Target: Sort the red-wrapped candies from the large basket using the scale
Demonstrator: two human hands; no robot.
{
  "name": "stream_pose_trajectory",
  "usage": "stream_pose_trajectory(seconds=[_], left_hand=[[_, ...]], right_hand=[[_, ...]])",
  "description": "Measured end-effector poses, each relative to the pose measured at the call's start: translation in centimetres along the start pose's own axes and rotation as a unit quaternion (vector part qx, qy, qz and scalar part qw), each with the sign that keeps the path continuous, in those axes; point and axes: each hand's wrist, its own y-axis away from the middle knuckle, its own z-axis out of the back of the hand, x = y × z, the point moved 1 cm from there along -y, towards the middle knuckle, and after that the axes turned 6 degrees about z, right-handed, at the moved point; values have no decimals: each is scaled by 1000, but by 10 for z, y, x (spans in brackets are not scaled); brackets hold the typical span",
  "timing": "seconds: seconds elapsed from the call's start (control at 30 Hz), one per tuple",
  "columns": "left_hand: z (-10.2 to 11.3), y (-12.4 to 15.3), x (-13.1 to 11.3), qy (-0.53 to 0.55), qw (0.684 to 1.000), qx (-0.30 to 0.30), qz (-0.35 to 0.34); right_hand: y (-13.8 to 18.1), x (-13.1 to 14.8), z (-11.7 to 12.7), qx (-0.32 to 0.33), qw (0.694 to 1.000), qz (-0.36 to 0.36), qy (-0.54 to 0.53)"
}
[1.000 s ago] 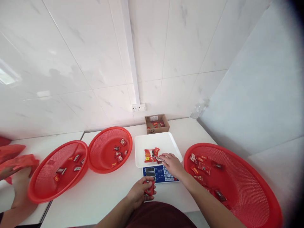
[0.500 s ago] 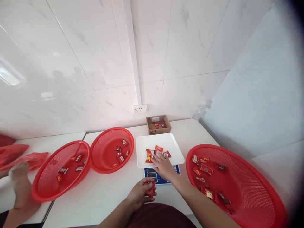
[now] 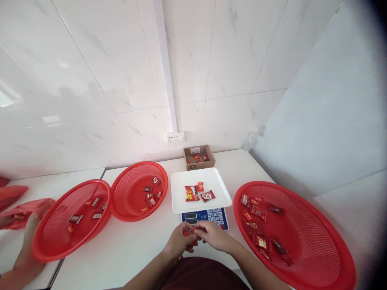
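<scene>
My left hand (image 3: pixel 179 238) is closed around red wrapped candy (image 3: pixel 188 232), low in front of my body. Meeting it there, my right hand (image 3: pixel 211 234) has its fingers drawn together at the same candy; the fingers hide most of it, so how many pieces there are I cannot tell. Just beyond my hands stands a blue digital scale (image 3: pixel 215 216) with a keypad. On the white tray (image 3: pixel 181 201) above it lie a larger red and yellow packet (image 3: pixel 191 193), a small red candy (image 3: pixel 200 186) and a dark red packet (image 3: pixel 208 196).
Red mesh baskets with several wrapped sweets stand at the right (image 3: pixel 314 225), left of centre (image 3: pixel 127 193) and far left (image 3: pixel 57 229). Behind the tray sits a cardboard box (image 3: pixel 199 164) of sweets. Another person's arm (image 3: pixel 27 245) reaches a red plastic bag (image 3: pixel 33 207) at the left.
My right hand has left the tray and come down to the candy in my left hand. The packets on the tray lie uncovered. The other person's hand has moved onto the red bag.
</scene>
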Motion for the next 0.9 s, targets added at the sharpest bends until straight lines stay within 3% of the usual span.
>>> stream_pose_trajectory(seconds=[0.23,0.4,0.47,0.67,0.9], left_hand=[[-2,-5,2,-28,999,-9,-13],[7,0,3,54,998,-26,35],[8,1,4,72,996,-14,52],[7,1,7,90,994,-4,58],[6,5,2,100,995,-6,27]], right_hand=[[3,-13,0,-76,987,-82,-114],[-7,-42,30,-264,947,-134,-124],[-13,-51,43,-302,934,-146,-120],[-33,-54,55,-278,939,-143,-143],[-10,-33,31,-178,966,-128,-139]])
